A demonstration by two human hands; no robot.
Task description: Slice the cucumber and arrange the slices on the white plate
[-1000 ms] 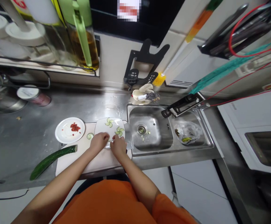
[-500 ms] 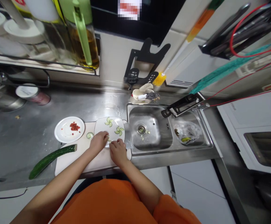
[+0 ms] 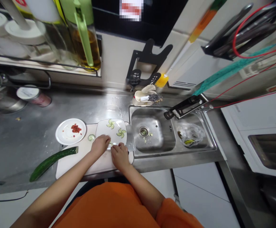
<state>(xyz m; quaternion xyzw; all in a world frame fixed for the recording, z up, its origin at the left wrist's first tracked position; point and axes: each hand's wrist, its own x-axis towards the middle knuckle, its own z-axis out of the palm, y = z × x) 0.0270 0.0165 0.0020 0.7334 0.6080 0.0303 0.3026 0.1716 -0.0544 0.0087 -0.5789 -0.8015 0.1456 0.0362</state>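
Note:
Over the near edge of a white squarish plate (image 3: pixel 101 126), my left hand (image 3: pixel 100 144) has its fingers pinched at a thin cucumber slice. My right hand (image 3: pixel 120 155) lies close on the right, fingers curled on cucumber slices (image 3: pixel 111 143) that its fingertips partly hide. Two pinwheels of cucumber slices (image 3: pixel 110 123) sit on the far part of the plate. A round cucumber piece (image 3: pixel 91 137) is left of the plate on the white cutting board (image 3: pixel 85 164). The long cut cucumber (image 3: pixel 52 161) rests across the board's left edge.
A white round plate (image 3: pixel 64 136) with red bits stands left of the board. A flat grey blade (image 3: pixel 130 137) shows between plate and sink (image 3: pixel 133 126). Cucumber scraps lie by the drain. A faucet (image 3: pixel 183 107) and a plastic bag (image 3: pixel 191 134) are farther right.
Both hands stay at the plate's near edge with only small finger shifts. The right fingers have moved slightly left. Plate, cucumber and board have not moved.

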